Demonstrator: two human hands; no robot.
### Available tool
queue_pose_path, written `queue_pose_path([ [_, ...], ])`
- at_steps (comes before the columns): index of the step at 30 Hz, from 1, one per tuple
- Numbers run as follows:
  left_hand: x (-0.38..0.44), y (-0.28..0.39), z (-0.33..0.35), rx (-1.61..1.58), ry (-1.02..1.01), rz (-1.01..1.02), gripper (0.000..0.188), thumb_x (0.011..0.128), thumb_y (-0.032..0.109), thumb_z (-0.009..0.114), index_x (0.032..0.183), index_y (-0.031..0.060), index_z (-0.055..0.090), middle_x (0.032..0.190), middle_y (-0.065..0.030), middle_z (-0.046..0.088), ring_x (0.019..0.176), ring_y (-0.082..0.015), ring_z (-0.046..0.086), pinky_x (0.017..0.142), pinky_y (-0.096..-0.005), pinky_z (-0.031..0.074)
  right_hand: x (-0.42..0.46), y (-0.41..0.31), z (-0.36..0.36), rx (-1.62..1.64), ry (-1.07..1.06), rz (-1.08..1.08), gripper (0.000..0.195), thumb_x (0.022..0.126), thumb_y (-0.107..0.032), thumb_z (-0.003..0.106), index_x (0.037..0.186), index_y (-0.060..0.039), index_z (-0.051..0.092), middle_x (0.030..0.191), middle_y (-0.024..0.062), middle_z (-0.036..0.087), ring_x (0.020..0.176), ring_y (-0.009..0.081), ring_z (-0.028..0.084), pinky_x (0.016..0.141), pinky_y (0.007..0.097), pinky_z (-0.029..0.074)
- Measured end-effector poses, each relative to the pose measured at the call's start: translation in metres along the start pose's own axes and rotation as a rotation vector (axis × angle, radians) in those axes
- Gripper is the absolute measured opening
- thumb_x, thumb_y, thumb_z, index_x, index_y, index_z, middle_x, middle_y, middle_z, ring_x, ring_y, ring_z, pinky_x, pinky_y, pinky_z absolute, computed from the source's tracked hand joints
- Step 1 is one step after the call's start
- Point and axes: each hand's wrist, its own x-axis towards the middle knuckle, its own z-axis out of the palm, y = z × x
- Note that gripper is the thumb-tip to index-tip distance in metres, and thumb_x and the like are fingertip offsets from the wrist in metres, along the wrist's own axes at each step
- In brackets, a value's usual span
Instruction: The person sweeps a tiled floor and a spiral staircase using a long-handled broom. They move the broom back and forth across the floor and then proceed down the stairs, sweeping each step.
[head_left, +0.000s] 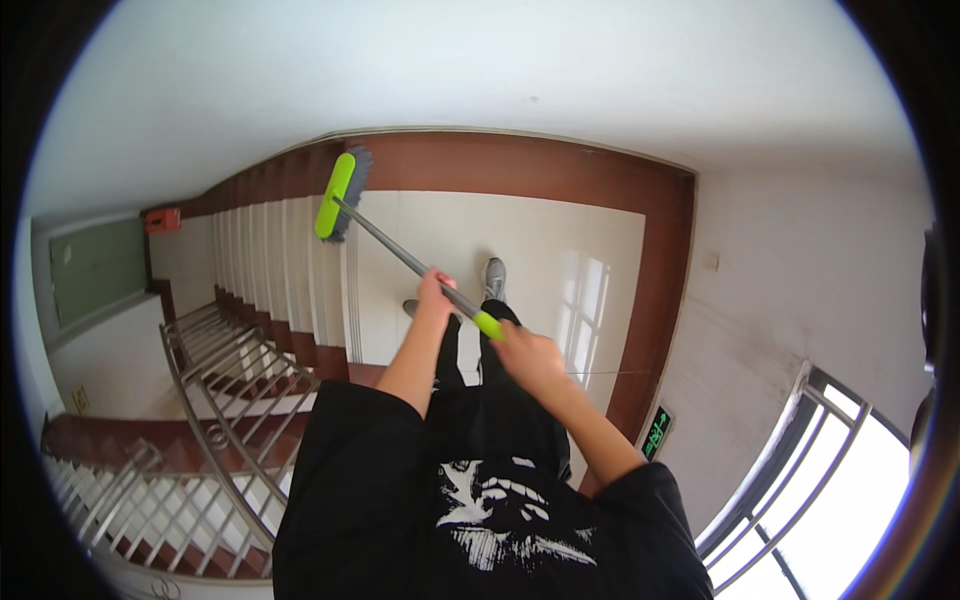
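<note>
Both of my hands grip a long-handled floor brush. My left hand (435, 292) is closed around the grey pole (390, 246) partway down. At the lime-green end grip (489, 325), my right hand (531, 355) is wrapped around the top of the handle. The brush head (337, 196) has a lime-green back and dark grey bristles (360, 180). It lies out to my front left, over the top edge of the stairs and the brown border strip; whether the bristles touch the surface cannot be told.
Pale stairs (277, 262) descend to the left beside a stainless-steel railing (225, 420). My grey shoe (494, 279) stands on the cream-tiled landing (420, 225). A red box (163, 220) sits at the lower landing. To the right are a green exit sign (657, 432) and a barred window (802, 495).
</note>
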Motion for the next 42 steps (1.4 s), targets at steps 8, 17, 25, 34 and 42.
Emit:
queue_pose_path([
  [8,-0.129,0.221,-0.084,-0.208,-0.004,0.202,0.032,0.098,0.019,0.059,0.071,0.0145,0.042,0.058,0.0004,0.041,0.047,-0.0136,0.041,0.044,-0.0288,0.040,0.030,-0.239,-0.021,-0.036,-0.097,-0.319,0.049,0.094,-0.034,0.069,0.132,-0.0054,0.058,0.084,0.0145,0.068,0.066,0.0363,0.068,0.058,0.0453,0.055],
  [17,-0.210,0.320,-0.287,-0.735,-0.079,0.181,0.034,0.093,0.018,0.068,0.074,0.0159,0.041,0.060,0.0020,0.039,0.047,-0.0125,0.038,0.046,-0.0288,0.038,0.013,-0.469,0.028,-0.186,-0.498,-0.586,0.055,0.094,-0.028,0.065,0.146,-0.0147,0.050,0.089,0.0191,0.069,0.073,0.0420,0.069,0.066,0.0527,0.055],
  [25,-0.232,0.441,-0.437,-1.069,-0.192,0.210,0.032,0.094,0.016,0.068,0.074,0.0144,0.043,0.062,0.0010,0.041,0.051,-0.0138,0.040,0.050,-0.0301,0.041,0.020,-0.682,0.103,-0.520,-0.690,-0.800,0.058,0.095,-0.025,0.064,0.150,-0.0166,0.048,0.089,0.0185,0.068,0.078,0.0414,0.068,0.071,0.0519,0.055],
  [34,-0.221,0.558,-0.515,-1.048,-0.183,0.392,0.033,0.095,0.021,0.072,0.071,0.0140,0.049,0.063,-0.0009,0.048,0.054,-0.0165,0.051,0.056,-0.0360,0.050,0.078,-0.851,0.162,-0.659,-0.806,-1.025,0.033,0.094,-0.023,0.063,0.125,-0.0269,0.072,0.085,0.0135,0.064,0.068,0.0371,0.067,0.062,0.0486,0.057],
  [42,-0.198,0.744,-0.568,-1.014,-0.009,0.550,0.028,0.095,0.020,0.065,0.073,0.0128,0.050,0.064,-0.0029,0.051,0.054,-0.0191,0.052,0.056,-0.0369,0.049,0.206,-1.052,0.205,-0.420,-0.938,-1.256,0.032,0.093,-0.026,0.064,0.123,-0.0224,0.071,0.084,0.0129,0.065,0.065,0.0341,0.068,0.059,0.0461,0.056],
])
